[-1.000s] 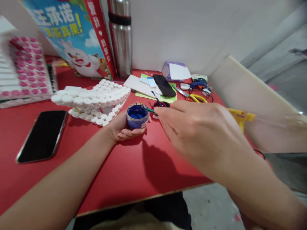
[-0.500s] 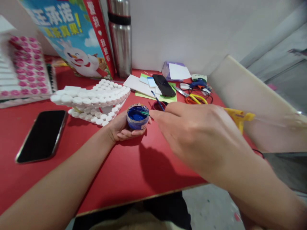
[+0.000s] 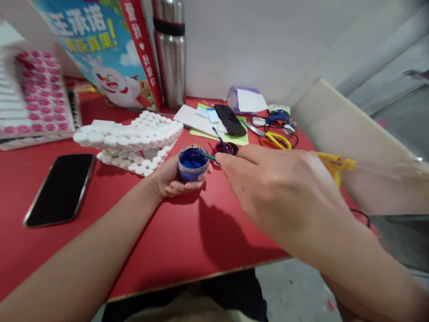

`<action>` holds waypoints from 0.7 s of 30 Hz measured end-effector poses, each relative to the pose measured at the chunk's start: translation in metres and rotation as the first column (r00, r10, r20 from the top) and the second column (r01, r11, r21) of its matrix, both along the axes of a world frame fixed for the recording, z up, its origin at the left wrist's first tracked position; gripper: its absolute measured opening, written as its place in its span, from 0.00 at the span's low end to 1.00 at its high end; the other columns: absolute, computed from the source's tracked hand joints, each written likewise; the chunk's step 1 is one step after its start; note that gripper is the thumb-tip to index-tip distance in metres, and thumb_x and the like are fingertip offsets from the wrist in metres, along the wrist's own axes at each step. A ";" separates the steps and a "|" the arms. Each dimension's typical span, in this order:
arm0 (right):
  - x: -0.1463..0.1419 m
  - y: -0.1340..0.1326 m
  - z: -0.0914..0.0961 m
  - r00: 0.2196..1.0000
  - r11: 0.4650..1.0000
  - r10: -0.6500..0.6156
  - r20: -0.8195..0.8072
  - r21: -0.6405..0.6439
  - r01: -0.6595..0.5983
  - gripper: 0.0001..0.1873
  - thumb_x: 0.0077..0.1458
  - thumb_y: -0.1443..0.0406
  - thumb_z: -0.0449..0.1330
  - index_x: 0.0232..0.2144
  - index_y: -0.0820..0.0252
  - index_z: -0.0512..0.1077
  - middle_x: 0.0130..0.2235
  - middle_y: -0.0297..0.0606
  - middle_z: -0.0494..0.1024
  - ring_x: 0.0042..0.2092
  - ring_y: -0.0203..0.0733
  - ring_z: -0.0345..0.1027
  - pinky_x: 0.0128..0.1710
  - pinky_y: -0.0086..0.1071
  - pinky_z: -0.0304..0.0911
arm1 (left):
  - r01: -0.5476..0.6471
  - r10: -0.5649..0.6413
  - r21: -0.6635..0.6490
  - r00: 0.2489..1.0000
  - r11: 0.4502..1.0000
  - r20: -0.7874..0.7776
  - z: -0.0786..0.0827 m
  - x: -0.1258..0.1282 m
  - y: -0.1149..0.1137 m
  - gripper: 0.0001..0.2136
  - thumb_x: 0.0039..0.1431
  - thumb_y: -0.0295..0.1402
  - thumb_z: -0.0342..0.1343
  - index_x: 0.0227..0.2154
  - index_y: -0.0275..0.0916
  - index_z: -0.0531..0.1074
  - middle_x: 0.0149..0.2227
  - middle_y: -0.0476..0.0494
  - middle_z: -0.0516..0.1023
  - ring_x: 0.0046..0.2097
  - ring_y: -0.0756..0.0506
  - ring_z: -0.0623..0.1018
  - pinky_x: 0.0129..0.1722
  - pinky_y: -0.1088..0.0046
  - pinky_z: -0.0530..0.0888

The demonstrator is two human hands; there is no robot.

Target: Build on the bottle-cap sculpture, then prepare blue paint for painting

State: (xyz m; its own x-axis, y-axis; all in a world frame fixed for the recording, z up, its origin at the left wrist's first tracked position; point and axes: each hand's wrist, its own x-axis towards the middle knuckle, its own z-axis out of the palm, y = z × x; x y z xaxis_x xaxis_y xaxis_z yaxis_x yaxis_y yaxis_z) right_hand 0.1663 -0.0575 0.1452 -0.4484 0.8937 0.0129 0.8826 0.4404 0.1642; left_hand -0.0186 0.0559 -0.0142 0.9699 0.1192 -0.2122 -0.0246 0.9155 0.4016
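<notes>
My left hand (image 3: 169, 179) rests on the red table (image 3: 174, 241) and cups a small open jar of blue paint (image 3: 192, 163). My right hand (image 3: 275, 188) is closed in a pinch on a thin green-handled paintbrush (image 3: 209, 156). The brush tip reaches into the blue paint. Just behind the jar stands a small dark red pot (image 3: 225, 147) with another brush (image 3: 220, 139) leaning in it. A white model made of rows of round caps (image 3: 130, 138) lies left of the jar.
A black phone (image 3: 60, 188) lies at the left. A picture book (image 3: 100, 53) and a steel flask (image 3: 170, 53) stand at the back. Paper cards, a black case (image 3: 229, 119), scissors (image 3: 273, 138) and a yellow glue gun (image 3: 331, 163) sit at the right.
My right hand drew back a little to the right, so the brush tip sits nearer the jar's right rim. The left hand and jar stayed put.
</notes>
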 end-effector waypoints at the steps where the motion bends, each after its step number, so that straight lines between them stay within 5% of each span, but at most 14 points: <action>1: -0.001 0.000 -0.001 1.000 1.000 0.012 0.005 0.019 -0.012 0.14 0.63 0.72 0.51 0.37 0.63 0.77 0.30 0.40 0.75 0.28 0.37 0.62 0.27 0.35 0.44 | -0.010 0.010 0.001 1.000 1.000 -0.003 -0.001 0.000 0.000 0.23 0.64 0.52 0.50 0.36 0.34 0.75 0.19 0.42 0.72 0.10 0.54 0.55 0.05 0.81 0.54; 10: -0.007 0.000 -0.002 0.998 0.995 -0.022 0.063 -0.100 0.029 0.13 0.60 0.74 0.51 0.41 0.58 0.73 0.35 0.39 0.76 0.27 0.40 0.59 0.27 0.38 0.42 | -0.040 0.040 0.013 0.999 0.999 0.023 -0.003 0.000 -0.002 0.18 0.63 0.47 0.52 0.37 0.35 0.76 0.19 0.42 0.72 0.09 0.54 0.55 0.05 0.82 0.53; 21: -0.009 0.001 0.002 0.995 0.998 -0.008 0.103 -0.057 0.014 0.12 0.62 0.72 0.52 0.38 0.60 0.76 0.30 0.37 0.72 0.25 0.38 0.55 0.26 0.36 0.41 | 0.002 -0.003 0.030 0.999 1.000 0.035 -0.004 0.000 0.000 0.19 0.65 0.45 0.49 0.35 0.33 0.75 0.20 0.43 0.72 0.10 0.55 0.54 0.06 0.82 0.57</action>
State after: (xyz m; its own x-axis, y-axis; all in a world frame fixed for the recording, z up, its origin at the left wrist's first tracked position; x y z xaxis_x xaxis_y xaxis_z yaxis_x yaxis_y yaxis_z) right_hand 0.1578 -0.0568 0.1475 -0.4351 0.8965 -0.0842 0.8672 0.4424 0.2285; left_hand -0.0190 0.0561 -0.0183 0.9770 0.1221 -0.1749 -0.0363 0.9030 0.4280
